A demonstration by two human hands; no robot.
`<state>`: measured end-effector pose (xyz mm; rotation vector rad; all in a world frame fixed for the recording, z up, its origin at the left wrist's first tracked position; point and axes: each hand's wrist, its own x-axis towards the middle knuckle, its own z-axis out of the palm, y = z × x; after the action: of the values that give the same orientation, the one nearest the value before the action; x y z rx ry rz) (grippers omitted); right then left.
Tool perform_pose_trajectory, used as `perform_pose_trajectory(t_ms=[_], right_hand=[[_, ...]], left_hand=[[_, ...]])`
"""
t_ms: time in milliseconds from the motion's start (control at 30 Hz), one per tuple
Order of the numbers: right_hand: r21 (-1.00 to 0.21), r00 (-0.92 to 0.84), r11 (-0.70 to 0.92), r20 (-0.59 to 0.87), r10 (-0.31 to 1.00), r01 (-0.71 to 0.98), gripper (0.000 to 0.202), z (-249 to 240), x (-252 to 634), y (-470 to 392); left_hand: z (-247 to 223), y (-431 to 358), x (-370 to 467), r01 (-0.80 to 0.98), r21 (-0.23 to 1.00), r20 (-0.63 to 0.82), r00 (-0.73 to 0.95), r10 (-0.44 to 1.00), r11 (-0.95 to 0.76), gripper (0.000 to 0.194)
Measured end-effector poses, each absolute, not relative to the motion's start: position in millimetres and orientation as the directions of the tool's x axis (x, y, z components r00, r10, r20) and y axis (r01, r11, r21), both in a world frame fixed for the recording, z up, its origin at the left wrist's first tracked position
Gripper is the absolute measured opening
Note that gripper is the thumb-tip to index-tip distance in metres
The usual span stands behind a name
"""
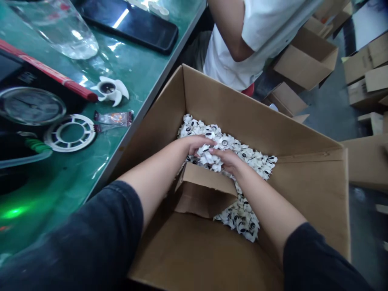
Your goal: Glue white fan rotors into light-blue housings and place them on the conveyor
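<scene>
Both my arms reach down into a large cardboard box [309, 178] holding a heap of small white plastic impellers [242, 216], with dark round centres on several. My left hand [197, 144] curls over some of them from the left. Opposite it, my right hand [228, 159] has its fingers curved, and a clump of impellers [207, 157] is gathered between the two hands. Parts of the fingers are hidden among the white pieces. Just below the hands, a smaller open carton [209, 178] sits tilted inside the box; its inside is in shadow.
Left of the box is a green table [142, 76] with a phone [130, 24], a single white impeller [112, 89], a white ring [71, 133], a small wrapped packet [113, 118] and a gauge [32, 106]. A person in a white shirt [260, 36] is beyond. Other cartons [306, 60] stand right.
</scene>
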<state>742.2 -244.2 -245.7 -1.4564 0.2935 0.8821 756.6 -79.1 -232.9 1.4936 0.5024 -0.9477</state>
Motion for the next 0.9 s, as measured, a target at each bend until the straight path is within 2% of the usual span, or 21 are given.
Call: perform_pose_trajectory(t_ms=[167, 300, 367, 433, 500, 600, 700, 733, 833, 900], right_hand=[[-0.827, 0.789, 0.036, -0.522, 0.323, -0.562, 0.104, -192, 756, -248], [-0.876, 0.851, 0.159, -0.377, 0.366, -0.456, 0.106, -157, 733, -261], [-0.848, 0.815, 0.156, -0.412, 0.408, -0.507, 0.111, -154, 707, -263], [-0.794, 0.714, 0.013, -0.539, 0.447, -0.608, 0.120, -158, 682, -261], [-0.751, 0.624, -0.166, -0.632, 0.459, -0.638, 0.126, -164, 667, -260], [-0.743, 0.637, -0.490, -0.656, 0.404, -0.455, 0.116, -169, 668, -268], [-0.591, 0.695, -0.775, -0.655, 0.298, -0.224, 0.094, -175, 680, -284], [-0.532, 0.685, -0.819, -0.679, 0.262, -0.214, 0.092, -181, 681, -288], [-0.420, 0.550, -0.849, -0.813, 0.193, -0.322, 0.088, -209, 670, -291], [-0.392, 0.485, -0.840, -0.855, 0.183, -0.375, 0.072, -230, 657, -288]], left_hand=[[-171, -84, 769, 0.658, 0.745, -0.665, 0.724, -0.181, -0.107, 0.049], [-128, -93, 749, 0.535, 0.841, -0.539, 0.810, -0.231, -0.083, 0.047], [-122, -93, 729, 0.522, 0.829, -0.558, 0.793, -0.243, -0.199, 0.055], [-128, -89, 705, 0.553, 0.739, -0.654, 0.726, -0.212, -0.385, 0.070], [-142, -81, 684, 0.562, 0.635, -0.723, 0.674, -0.152, -0.530, 0.082], [-168, -69, 667, 0.531, 0.595, -0.720, 0.686, -0.107, -0.603, 0.080], [-188, -62, 663, 0.518, 0.582, -0.704, 0.707, -0.070, -0.627, 0.070], [-193, -61, 663, 0.520, 0.578, -0.699, 0.713, -0.052, -0.629, 0.068], [-207, -60, 663, 0.522, 0.582, -0.663, 0.748, 0.008, -0.624, 0.057], [-213, -58, 663, 0.502, 0.600, -0.604, 0.795, 0.059, -0.623, 0.049]])
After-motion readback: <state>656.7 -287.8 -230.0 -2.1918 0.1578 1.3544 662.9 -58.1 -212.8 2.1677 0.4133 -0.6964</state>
